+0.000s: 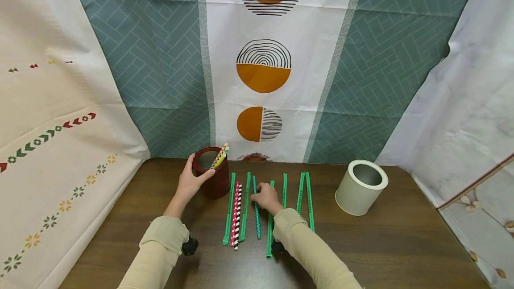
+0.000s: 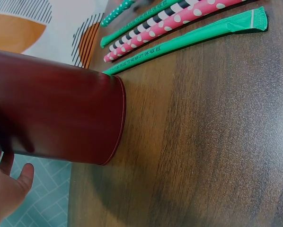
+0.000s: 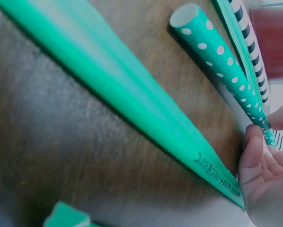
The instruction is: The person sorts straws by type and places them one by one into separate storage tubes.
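Observation:
My left hand (image 1: pixel 189 185) grips a dark red cylindrical canister (image 1: pixel 215 187) at its upper part, thumb near the rim. Patterned straws (image 1: pixel 220 157) lean out of its mouth. My right hand (image 1: pixel 267 197) pinches a teal straw with white dots (image 1: pixel 257 222) near its far end; the straw's open near end shows in the right wrist view. Left of it lie a green-wrapped straw (image 1: pixel 245 213), a black-and-white striped straw (image 1: pixel 238 220), a pink dotted straw (image 1: pixel 234 217) and another green-wrapped straw (image 1: pixel 229 213). Under my right forearm, a green-wrapped straw (image 1: pixel 269 240) is partly hidden.
More green-wrapped straws (image 1: pixel 309 200) lie to the right on the brown wooden table (image 1: pixel 225 271). A cream canister (image 1: pixel 358 196) stands beyond them on the right. Patterned cloth (image 1: pixel 172 79) hangs behind the table's far edge and along both sides.

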Available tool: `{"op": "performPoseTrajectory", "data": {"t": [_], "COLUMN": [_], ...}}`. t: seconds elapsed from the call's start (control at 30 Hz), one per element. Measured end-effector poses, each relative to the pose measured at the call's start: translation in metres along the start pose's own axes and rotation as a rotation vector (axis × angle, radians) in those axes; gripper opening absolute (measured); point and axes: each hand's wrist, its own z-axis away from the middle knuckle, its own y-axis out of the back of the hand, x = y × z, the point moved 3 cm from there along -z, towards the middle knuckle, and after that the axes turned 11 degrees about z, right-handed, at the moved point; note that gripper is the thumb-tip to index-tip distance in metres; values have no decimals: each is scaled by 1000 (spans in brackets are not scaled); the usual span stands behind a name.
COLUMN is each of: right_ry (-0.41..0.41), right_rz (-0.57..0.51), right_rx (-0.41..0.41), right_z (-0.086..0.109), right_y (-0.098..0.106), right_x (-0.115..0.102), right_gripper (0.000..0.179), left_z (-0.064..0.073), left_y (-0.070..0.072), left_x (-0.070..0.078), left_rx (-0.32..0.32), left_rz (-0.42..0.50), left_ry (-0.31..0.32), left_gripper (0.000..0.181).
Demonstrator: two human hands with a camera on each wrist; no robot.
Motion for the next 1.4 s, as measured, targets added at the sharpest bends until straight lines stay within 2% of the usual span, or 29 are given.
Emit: {"op": "performPoseTrajectory", "data": {"t": [0.2, 0.37, 0.67, 1.07, 1.4], "right_ry": [15, 62, 69, 167, 218], "right_rz": [-96, -176, -253, -392, -631], "right_rx": [-54, -80, -79, 27, 130], "right_z": [-1, 0, -3, 0, -1], "right_y": [7, 20, 44, 80, 106], "right_x": [2, -4, -20, -55, -86], "right_gripper": [34, 30, 23, 16, 26], "left_z": [1, 1, 3, 1, 0], "left_y": [0, 0, 0, 0, 0], "left_x": [1, 2, 2, 0, -1], "left_rx": [-1, -1, -12, -7, -9], "left_rz": [-4, -4, 0, -1, -10], "left_ry": [0, 1, 1, 3, -6], "left_gripper": [97, 98, 97, 97, 97]}}
